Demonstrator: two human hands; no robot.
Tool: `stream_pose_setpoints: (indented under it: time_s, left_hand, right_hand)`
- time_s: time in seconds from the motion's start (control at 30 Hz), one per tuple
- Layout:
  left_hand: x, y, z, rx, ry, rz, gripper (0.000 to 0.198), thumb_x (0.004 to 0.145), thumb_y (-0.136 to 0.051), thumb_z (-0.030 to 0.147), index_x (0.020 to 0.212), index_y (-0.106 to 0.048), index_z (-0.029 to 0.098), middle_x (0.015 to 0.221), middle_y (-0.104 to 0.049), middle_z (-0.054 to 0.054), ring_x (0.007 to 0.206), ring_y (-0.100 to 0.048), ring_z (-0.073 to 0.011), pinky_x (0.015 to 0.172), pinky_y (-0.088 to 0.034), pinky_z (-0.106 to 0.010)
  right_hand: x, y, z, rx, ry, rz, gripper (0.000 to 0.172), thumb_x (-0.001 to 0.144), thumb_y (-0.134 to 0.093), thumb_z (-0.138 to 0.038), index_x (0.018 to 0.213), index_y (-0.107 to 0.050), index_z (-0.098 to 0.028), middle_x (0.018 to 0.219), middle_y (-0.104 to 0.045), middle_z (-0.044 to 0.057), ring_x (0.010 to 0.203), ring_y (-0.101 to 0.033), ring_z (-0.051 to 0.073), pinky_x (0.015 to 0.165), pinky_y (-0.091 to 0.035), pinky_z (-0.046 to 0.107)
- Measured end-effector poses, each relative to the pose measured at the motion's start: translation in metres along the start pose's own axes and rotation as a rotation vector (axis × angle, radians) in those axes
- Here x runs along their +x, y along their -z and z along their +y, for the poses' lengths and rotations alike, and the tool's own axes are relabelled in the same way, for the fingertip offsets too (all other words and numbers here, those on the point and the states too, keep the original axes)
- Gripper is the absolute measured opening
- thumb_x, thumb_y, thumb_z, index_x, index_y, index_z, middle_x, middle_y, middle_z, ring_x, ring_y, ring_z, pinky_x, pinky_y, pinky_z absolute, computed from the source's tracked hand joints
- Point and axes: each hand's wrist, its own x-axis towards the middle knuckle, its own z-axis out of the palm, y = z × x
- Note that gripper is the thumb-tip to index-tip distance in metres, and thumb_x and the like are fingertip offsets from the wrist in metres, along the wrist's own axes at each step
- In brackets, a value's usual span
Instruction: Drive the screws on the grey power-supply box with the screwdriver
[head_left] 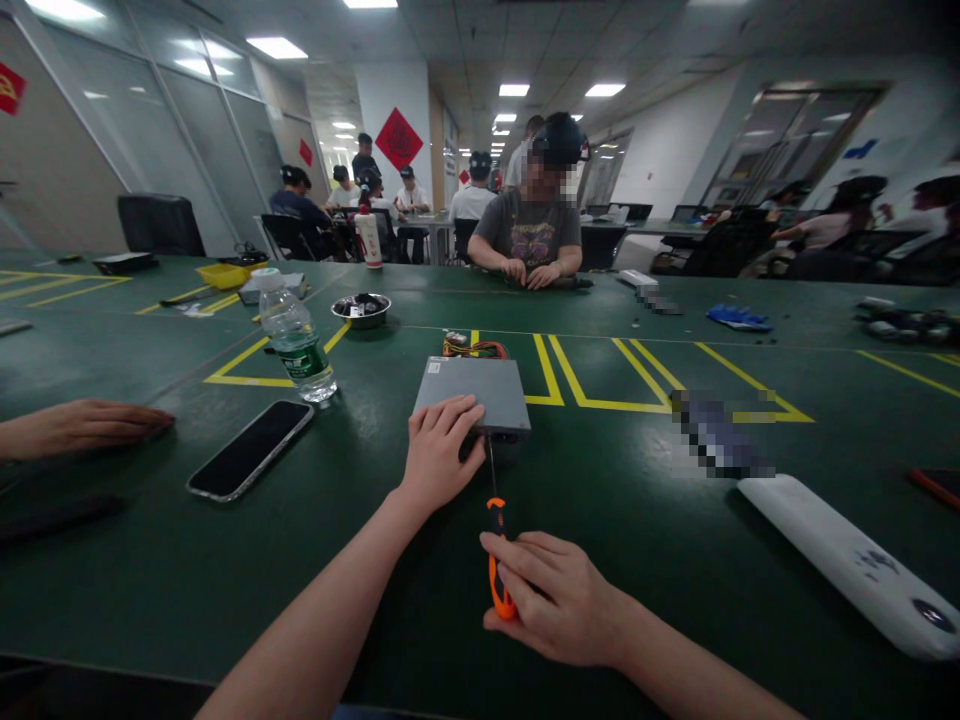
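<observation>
My right hand (561, 598) grips an orange-and-black screwdriver (497, 515), shaft reaching the near face of the gray metal box (491, 385). Left hand (442, 455) open, laid over box's near-left edge. Box on green desk (637, 530), wires (484, 348) behind.

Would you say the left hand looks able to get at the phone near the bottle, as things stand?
Probably yes: the left hand rests on the grey box, with no object showing between the hand and the phone; the bottle stands off that path.
</observation>
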Motion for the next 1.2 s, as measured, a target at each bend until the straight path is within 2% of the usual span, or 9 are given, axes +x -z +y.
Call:
stream_pose_setpoints:
  time_s: [0.23, 0.37, 0.5, 0.67, 0.77, 0.87, 0.97, 1.07, 1.2]
  left_hand:
    - [0.000, -0.001, -0.001, 0.004, -0.002, 0.004, 0.031, 0.082, -0.053, 0.027, 0.113, -0.053, 0.025, 0.125, -0.056, -0.003, 0.117, -0.047, -0.0216, 0.095, -0.029, -0.040]
    - [0.000, -0.001, -0.001, 0.001, 0.001, 0.006, 0.030, 0.083, -0.052, 0.028, 0.113, -0.053, 0.025, 0.124, -0.057, -0.003, 0.116, -0.047, -0.0212, 0.095, -0.029, -0.040]
    - [0.000, -0.001, -0.001, -0.004, 0.001, 0.004, 0.029, 0.083, -0.053, 0.029, 0.113, -0.053, 0.025, 0.123, -0.057, -0.003, 0.116, -0.048, -0.0209, 0.094, -0.029, -0.040]
    - [0.000, 0.000, -0.001, -0.003, 0.002, 0.001, 0.029, 0.084, -0.052, 0.030, 0.112, -0.053, 0.025, 0.123, -0.057, -0.002, 0.116, -0.047, -0.0209, 0.094, -0.029, -0.040]
    - [0.000, 0.000, -0.001, -0.002, 0.000, 0.002, 0.029, 0.084, -0.052, 0.030, 0.112, -0.053, 0.025, 0.123, -0.057, -0.003, 0.116, -0.047, -0.0214, 0.094, -0.029, -0.040]
    - [0.000, 0.000, -0.001, -0.004, 0.001, 0.002, 0.029, 0.084, -0.052, 0.029, 0.112, -0.054, 0.025, 0.123, -0.057, -0.004, 0.116, -0.048, -0.0216, 0.094, -0.029, -0.040]
    - [0.000, 0.000, 0.000, -0.004, 0.005, 0.006, 0.029, 0.083, -0.053, 0.029, 0.112, -0.054, 0.025, 0.123, -0.057, -0.004, 0.116, -0.048, -0.0220, 0.094, -0.030, -0.041]
    - [0.001, 0.000, 0.000, 0.001, 0.002, 0.004, 0.029, 0.083, -0.053, 0.029, 0.112, -0.054, 0.025, 0.122, -0.058, -0.004, 0.115, -0.048, -0.0220, 0.094, -0.030, -0.040]
    - [0.001, 0.000, 0.000, 0.014, -0.001, 0.011, 0.030, 0.083, -0.053, 0.029, 0.112, -0.054, 0.025, 0.122, -0.058, -0.004, 0.115, -0.048, -0.0221, 0.093, -0.031, -0.040]
  right_hand:
    - [0.006, 0.004, -0.004, 0.011, -0.009, -0.112, 0.027, 0.094, -0.040, -0.027, 0.112, -0.054, -0.012, 0.106, -0.064, 0.016, 0.085, -0.065, 0.019, 0.073, -0.053, 0.032]
    - [0.003, 0.001, -0.003, -0.031, 0.031, -0.061, 0.017, 0.089, -0.052, -0.022, 0.100, -0.060, -0.012, 0.102, -0.065, 0.015, 0.069, -0.063, 0.015, 0.068, -0.053, 0.030]
    - [-0.004, -0.004, -0.001, -0.054, 0.027, -0.025, 0.008, 0.086, -0.054, -0.018, 0.084, -0.058, -0.012, 0.103, -0.065, 0.017, 0.069, -0.063, 0.015, 0.070, -0.053, 0.030]
    - [0.000, 0.000, -0.001, 0.013, 0.002, -0.016, 0.022, 0.091, -0.046, -0.027, 0.101, -0.055, -0.009, 0.103, -0.065, 0.017, 0.093, -0.062, 0.018, 0.079, -0.052, 0.030]
    - [0.005, 0.004, -0.002, 0.001, 0.007, -0.083, 0.025, 0.091, -0.045, -0.025, 0.111, -0.055, -0.012, 0.105, -0.064, 0.015, 0.085, -0.064, 0.018, 0.075, -0.053, 0.031]
    - [0.005, 0.005, -0.002, -0.043, 0.039, -0.054, 0.018, 0.087, -0.052, -0.020, 0.103, -0.059, -0.013, 0.103, -0.065, 0.014, 0.071, -0.064, 0.015, 0.070, -0.053, 0.030]
    - [-0.001, 0.002, -0.001, -0.057, 0.030, 0.034, 0.009, 0.086, -0.055, -0.019, 0.091, -0.057, -0.012, 0.104, -0.065, 0.017, 0.075, -0.064, 0.015, 0.072, -0.052, 0.030]
    - [-0.004, 0.000, 0.000, -0.025, 0.013, 0.061, 0.015, 0.088, -0.055, -0.024, 0.094, -0.053, -0.010, 0.102, -0.065, 0.019, 0.087, -0.064, 0.018, 0.079, -0.051, 0.031]
    - [0.001, 0.002, -0.001, 0.018, 0.003, -0.036, 0.028, 0.092, -0.046, -0.031, 0.106, -0.052, -0.008, 0.103, -0.064, 0.019, 0.092, -0.064, 0.020, 0.079, -0.052, 0.032]
